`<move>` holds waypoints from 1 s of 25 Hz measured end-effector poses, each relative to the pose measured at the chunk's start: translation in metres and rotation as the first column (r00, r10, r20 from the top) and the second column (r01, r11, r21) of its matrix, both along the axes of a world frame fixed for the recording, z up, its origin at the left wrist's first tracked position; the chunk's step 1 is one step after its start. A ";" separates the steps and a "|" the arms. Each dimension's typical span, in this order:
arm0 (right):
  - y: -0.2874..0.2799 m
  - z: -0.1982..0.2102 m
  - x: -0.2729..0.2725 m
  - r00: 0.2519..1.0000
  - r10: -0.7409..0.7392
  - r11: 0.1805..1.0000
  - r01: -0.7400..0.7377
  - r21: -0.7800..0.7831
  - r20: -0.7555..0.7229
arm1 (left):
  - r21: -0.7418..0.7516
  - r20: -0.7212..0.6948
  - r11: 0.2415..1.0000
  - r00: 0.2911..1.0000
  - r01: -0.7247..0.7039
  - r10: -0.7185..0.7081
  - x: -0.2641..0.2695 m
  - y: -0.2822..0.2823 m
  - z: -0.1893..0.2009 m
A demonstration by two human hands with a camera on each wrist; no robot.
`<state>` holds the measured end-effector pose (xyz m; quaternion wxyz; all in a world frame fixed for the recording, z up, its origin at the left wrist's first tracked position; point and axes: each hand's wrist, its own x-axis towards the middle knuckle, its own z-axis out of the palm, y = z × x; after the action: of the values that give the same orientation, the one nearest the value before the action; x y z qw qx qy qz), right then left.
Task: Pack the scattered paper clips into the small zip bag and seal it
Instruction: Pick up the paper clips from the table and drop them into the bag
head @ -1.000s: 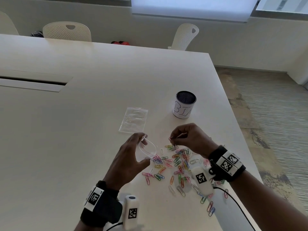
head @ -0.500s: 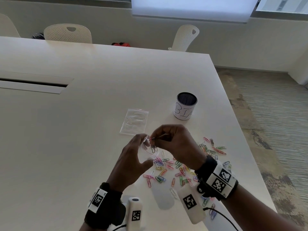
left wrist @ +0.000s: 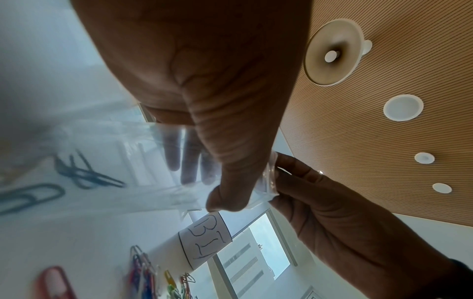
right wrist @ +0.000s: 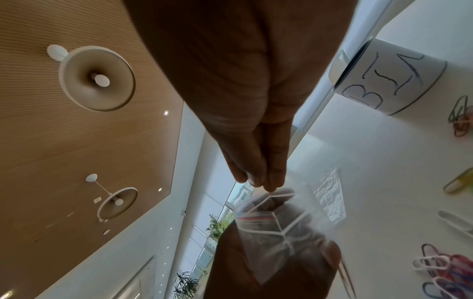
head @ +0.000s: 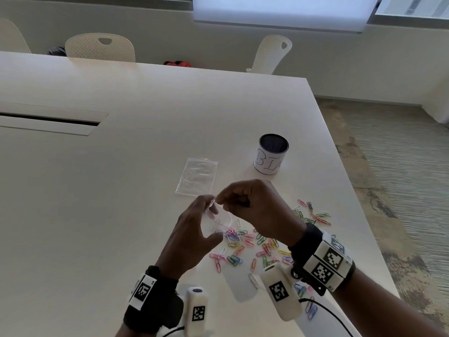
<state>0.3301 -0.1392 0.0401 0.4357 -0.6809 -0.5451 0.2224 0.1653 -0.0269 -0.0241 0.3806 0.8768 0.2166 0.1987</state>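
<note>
Small zip bag (head: pixel 217 221) held up off the counter (head: pixel 145 190), mouth open, in front of the person, at about 7 o'clock from the mesh cup. Left hand (head: pixel 194 235) clamps it: thumb and fingers curled round the bag's body, fingers seen through the plastic in the left wrist view. Right hand (head: pixel 257 210) pinches the bag's top edge, fingertips (right wrist: pixel 266 182) pressed together at the rim; whether a clip is also between them can't be made out. Bag is clear and blurred, so its contents are hard to read; a thin line or two shows inside it in the head view.

Paper clips (head: pixel 245 249) lie loose on the counter under and at 5 o'clock from the bag, mixed colours; a smaller bunch sits at 3 o'clock past the right hand. Some clips hidden by the right wrist and its camera block; a few more at the near counter edge.

Second clear bag (head: pixel 197 177) lies flat at 12 o'clock from the hands, apart from them. Mesh cup (head: pixel 271 154) with a paper label reading "BIN", last letter partly cut off, stands upright at 1 o'clock. White chairs (head: pixel 100 47) stand along the far side.
</note>
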 end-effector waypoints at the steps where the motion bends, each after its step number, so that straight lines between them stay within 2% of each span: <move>1: 0.000 0.000 0.001 1.000 -0.016 1.000 0.016 0.015 -0.002 | 0.008 0.001 1.000 1.000 -0.001 0.001 0.000 0.000 0.000; 4: -0.004 -0.005 0.009 0.991 -0.130 0.990 0.127 0.059 0.044 | 0.017 0.007 1.000 1.000 -0.011 0.011 -0.004 0.003 -0.001; 6: -0.008 -0.012 0.014 0.982 -0.153 0.987 0.157 -0.026 0.114 | 0.020 0.014 1.000 1.000 -0.023 0.023 -0.009 0.007 0.000; 10: -0.017 -0.034 0.019 0.950 0.069 0.931 0.047 -0.361 0.303 | 0.020 0.026 0.999 0.999 -0.047 0.046 -0.019 0.013 0.002; 14: -0.016 -0.047 0.014 0.893 0.284 0.831 -0.048 -0.553 0.349 | 0.026 0.026 0.998 0.998 -0.059 0.058 -0.023 0.014 0.002; 20: -0.014 -0.052 0.008 0.819 0.372 0.801 -0.046 -0.596 0.437 | 0.017 0.032 0.998 0.998 -0.060 0.059 -0.023 0.011 0.002; 25: -0.015 -0.062 0.007 0.832 0.326 0.847 -0.046 -0.529 0.450 | 0.024 0.023 0.998 0.998 -0.058 0.057 -0.022 0.013 0.001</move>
<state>0.3369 -0.1544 -0.0216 0.0555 -0.7451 -0.6325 0.2040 0.1436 -0.0139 -0.0234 0.3662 0.8726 0.2348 0.2221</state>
